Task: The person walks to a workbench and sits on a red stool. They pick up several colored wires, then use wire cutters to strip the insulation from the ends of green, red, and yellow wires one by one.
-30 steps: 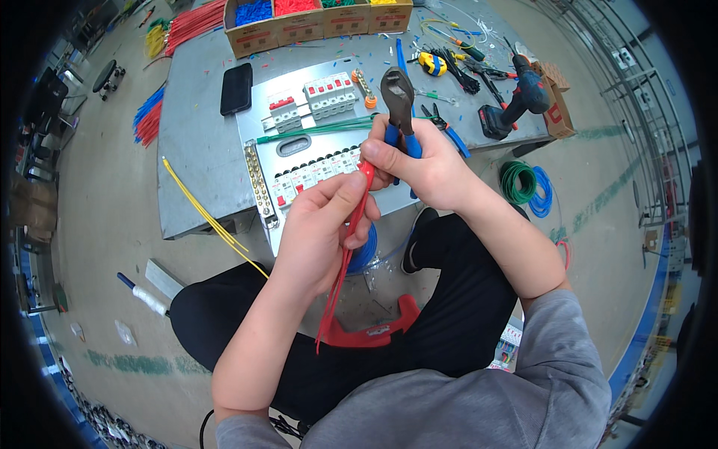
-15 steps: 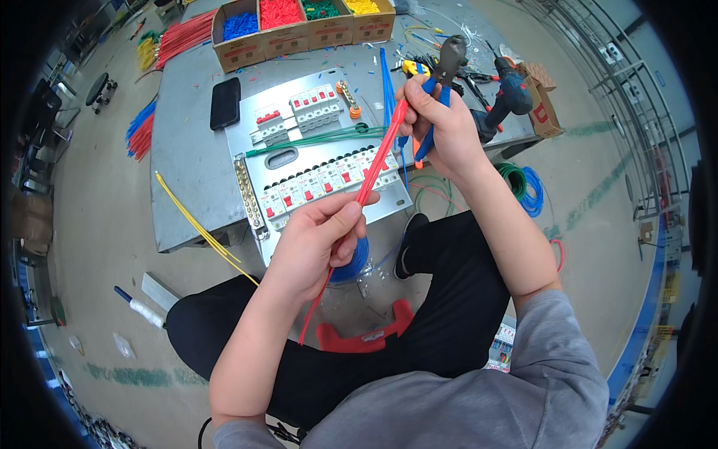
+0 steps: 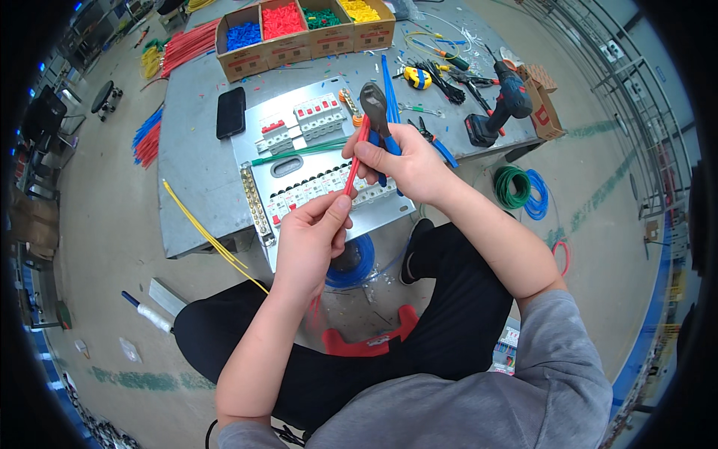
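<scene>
A bundle of red wires runs between my two hands, its tail hanging below the left one. My left hand pinches the wires low down with thumb and fingers. Higher up, my right hand grips the same bundle near its top end and also holds blue-handled cable cutters, whose dark jaws point up. Beneath my hands lies a metal mounting plate with a row of white circuit breakers and green wires across it. My right hand partly covers the breakers.
A cardboard box of coloured caps stands at the back of the grey table. A phone lies left of the plate. A cordless drill, a tape measure and pliers lie right. Yellow wires overhang the front-left.
My right hand has come down and left with the cutters, closer to my left hand. The wire bundle now stands more upright, with less of it showing between the hands.
</scene>
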The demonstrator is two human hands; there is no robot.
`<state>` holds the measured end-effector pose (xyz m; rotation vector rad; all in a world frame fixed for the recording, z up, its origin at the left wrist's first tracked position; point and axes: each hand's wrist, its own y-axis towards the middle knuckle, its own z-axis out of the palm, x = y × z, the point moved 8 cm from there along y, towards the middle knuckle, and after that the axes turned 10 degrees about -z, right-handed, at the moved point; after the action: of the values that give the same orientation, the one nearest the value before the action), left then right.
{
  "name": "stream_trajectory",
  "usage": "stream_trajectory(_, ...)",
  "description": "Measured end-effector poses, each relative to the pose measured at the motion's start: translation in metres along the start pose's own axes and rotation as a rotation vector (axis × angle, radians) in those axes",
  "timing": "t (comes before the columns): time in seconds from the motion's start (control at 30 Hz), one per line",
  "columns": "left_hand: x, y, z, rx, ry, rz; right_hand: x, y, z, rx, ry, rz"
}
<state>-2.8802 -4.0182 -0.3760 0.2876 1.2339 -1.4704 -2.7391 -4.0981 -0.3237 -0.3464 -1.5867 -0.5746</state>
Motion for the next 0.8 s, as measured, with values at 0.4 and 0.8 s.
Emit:
stream_trajectory(0.4, -0.012, -0.013, 0.013, 0.141, 0.120, 0.023, 0.022, -0.007, 0.004, 0.083, 0.047, -0.197)
stream_trajectory(0.8, 0.000, -0.011, 0.027, 0.327, 0.063, 0.020, 0.025, -0.010, 0.010, 0.086, -0.129, -0.306)
